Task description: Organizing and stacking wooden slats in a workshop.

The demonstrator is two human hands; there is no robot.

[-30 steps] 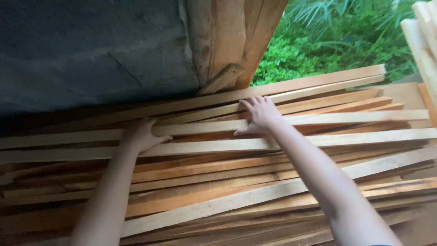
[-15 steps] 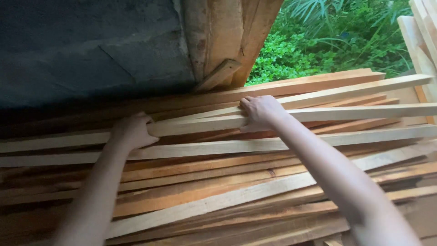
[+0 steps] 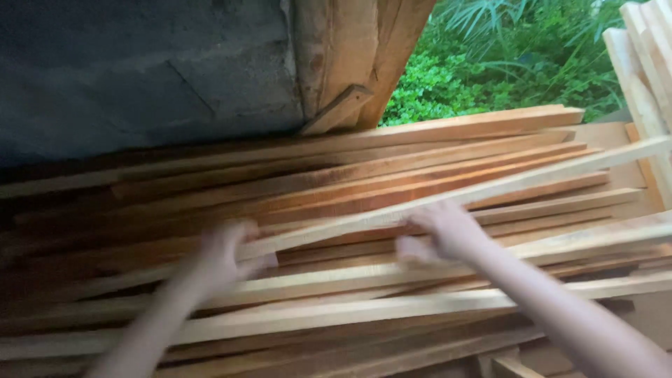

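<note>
A long pale wooden slat (image 3: 504, 182) is lifted at a slant above a big pile of wooden slats (image 3: 392, 308). My left hand (image 3: 227, 255) grips the slat near its left end. My right hand (image 3: 448, 227) holds the same slat further right, fingers wrapped over its edge. Both hands are blurred by motion. The slat's right end points up toward the upright boards at the far right. Reddish-brown slats (image 3: 364, 175) lie uncovered behind it.
A grey concrete wall (image 3: 140, 70) rises behind the pile at the left. Wooden posts (image 3: 357, 56) stand at its corner. Green bushes (image 3: 504, 63) show through the opening at the back right. Pale upright boards (image 3: 644, 77) lean at the right edge.
Both hands closed on the pale slat, pulled it toward me and raised its right end. Darker slats beneath it at the back came into view.
</note>
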